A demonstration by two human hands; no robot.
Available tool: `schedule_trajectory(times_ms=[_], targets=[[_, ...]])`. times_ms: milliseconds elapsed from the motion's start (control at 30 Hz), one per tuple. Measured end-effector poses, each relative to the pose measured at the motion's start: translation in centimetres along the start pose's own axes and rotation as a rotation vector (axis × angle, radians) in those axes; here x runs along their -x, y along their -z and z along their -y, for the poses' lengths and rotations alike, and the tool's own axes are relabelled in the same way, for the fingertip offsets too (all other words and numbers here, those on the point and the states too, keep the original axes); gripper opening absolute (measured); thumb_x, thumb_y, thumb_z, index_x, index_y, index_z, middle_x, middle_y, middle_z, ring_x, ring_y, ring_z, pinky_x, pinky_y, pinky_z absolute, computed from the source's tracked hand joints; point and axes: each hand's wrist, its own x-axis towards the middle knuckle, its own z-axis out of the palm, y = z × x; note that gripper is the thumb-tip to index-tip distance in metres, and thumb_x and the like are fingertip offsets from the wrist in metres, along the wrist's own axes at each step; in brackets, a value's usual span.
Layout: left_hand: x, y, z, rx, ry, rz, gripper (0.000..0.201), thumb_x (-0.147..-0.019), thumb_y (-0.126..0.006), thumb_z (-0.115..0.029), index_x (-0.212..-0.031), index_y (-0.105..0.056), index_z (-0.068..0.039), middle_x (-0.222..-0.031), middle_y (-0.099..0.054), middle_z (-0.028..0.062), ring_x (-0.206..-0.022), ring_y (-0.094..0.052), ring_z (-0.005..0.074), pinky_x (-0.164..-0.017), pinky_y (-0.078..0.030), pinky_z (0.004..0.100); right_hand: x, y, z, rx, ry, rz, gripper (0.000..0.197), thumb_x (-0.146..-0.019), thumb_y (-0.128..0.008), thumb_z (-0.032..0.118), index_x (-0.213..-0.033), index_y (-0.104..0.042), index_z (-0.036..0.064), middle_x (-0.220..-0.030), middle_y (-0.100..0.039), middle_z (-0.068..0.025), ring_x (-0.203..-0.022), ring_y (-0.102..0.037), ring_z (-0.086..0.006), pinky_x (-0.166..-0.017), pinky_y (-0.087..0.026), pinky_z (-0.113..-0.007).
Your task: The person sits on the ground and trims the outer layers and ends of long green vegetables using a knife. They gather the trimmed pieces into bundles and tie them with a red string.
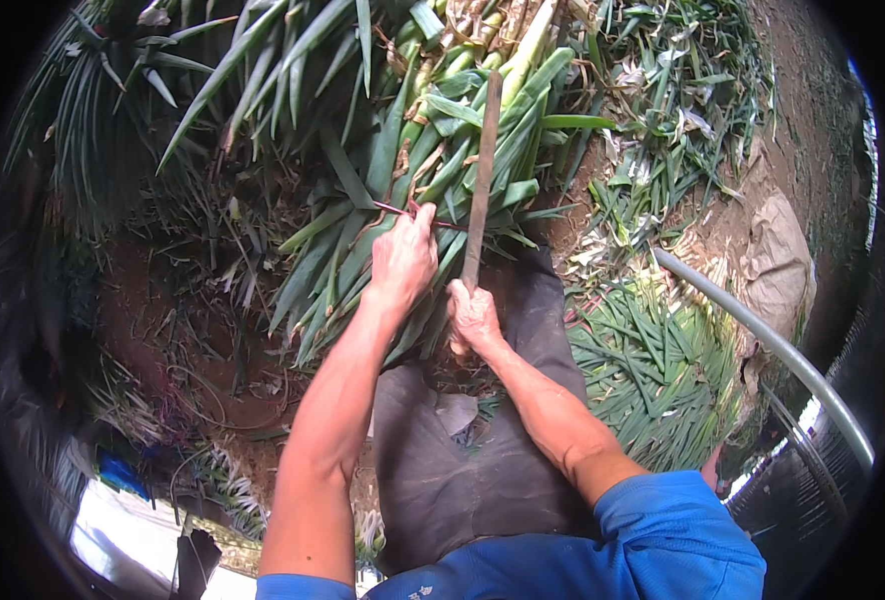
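A bundle of long green leafy stalks (433, 150) lies across my lap, leaf ends toward me. My left hand (403, 255) presses on the bundle and pinches a thin red tie string (395, 209) that crosses the leaves. My right hand (473, 315) grips the handle of a long, narrow, rust-coloured blade (484, 170), which lies lengthwise on top of the bundle, pointing away from me.
Cut green leaves (653, 370) are piled on the ground at my right, with more trimmings (663, 110) farther off. A grey pipe (763, 340) curves along the right. A tan sack (778, 255) lies on bare soil. Dark trousers (463, 460) cover my lap.
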Motion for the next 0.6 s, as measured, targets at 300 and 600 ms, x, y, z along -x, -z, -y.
schedule_trajectory(times_ms=[300, 600], targets=[[-2.8, 0.8, 0.7, -0.097, 0.148, 0.443, 0.026, -0.089, -0.061, -0.028, -0.084, -0.076, -0.008, -0.081, -0.072, 0.0184, -0.076, -0.071, 0.0393, -0.077, -0.056, 0.047, -4.4, -1.6, 0.2, 0.294, 0.154, 0.031, 0.05, -0.102, -0.05, 0.038, -0.076, -0.057, -0.0043, -0.052, -0.045, -0.0071, -0.052, -0.046, -0.0159, -0.048, -0.038, -0.04], [-7.8, 10.3, -0.5, 0.266, 0.284, 0.421, 0.03, -0.094, -0.065, -0.025, -0.081, -0.07, 0.001, -0.061, -0.06, 0.0038, -0.058, -0.058, 0.0124, -0.063, -0.048, 0.0307, 5.9, 0.1, -6.9, 0.291, -0.142, 0.03, 0.055, -0.101, -0.053, 0.042, -0.075, -0.065, -0.0046, -0.06, -0.061, -0.0201, -0.06, -0.066, -0.0339, -0.058, -0.05, -0.047]])
